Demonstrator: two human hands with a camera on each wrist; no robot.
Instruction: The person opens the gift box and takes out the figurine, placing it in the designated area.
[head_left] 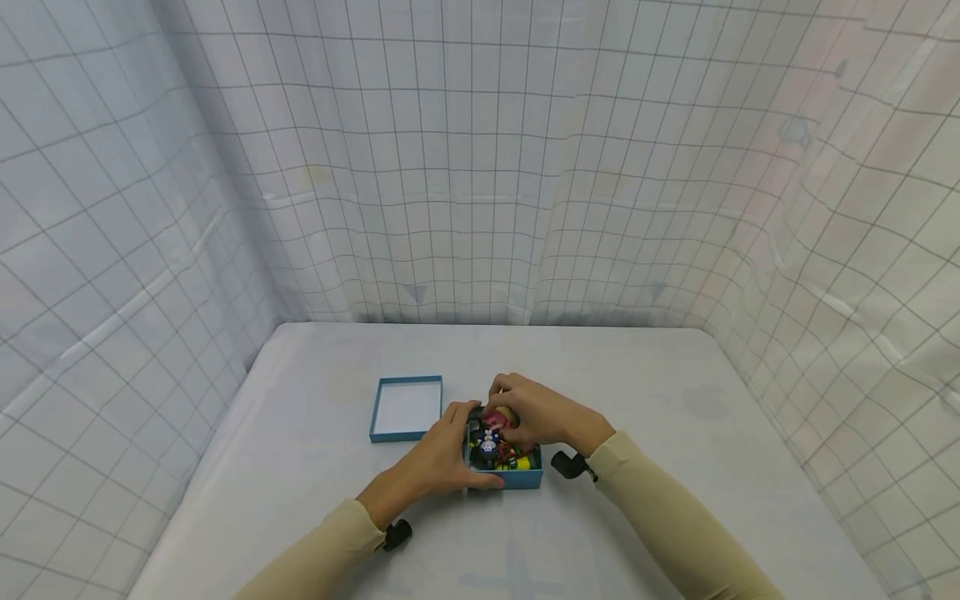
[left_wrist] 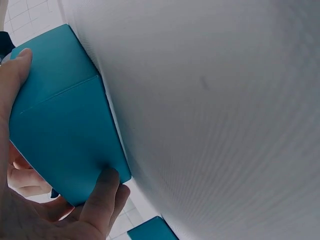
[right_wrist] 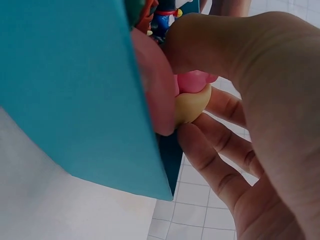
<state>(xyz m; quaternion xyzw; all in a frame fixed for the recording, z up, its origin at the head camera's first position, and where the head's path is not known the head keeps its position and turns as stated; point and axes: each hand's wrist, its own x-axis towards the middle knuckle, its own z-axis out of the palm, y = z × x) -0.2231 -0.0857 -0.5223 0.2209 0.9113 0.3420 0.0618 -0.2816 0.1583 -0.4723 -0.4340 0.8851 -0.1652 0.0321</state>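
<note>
White-covered table (head_left: 660, 383), far corners rounded. Open-topped blue box (head_left: 522, 479) stands on it near the middle. Shallow blue lid (head_left: 408, 408) lies at ten o'clock from box, white inside up.

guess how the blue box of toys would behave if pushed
The blue box would probably slide rather than tip, sitting flat on the table. Its crisp, straight edges suggest it's fairly stiff. The toys packed inside likely add some weight.
</note>
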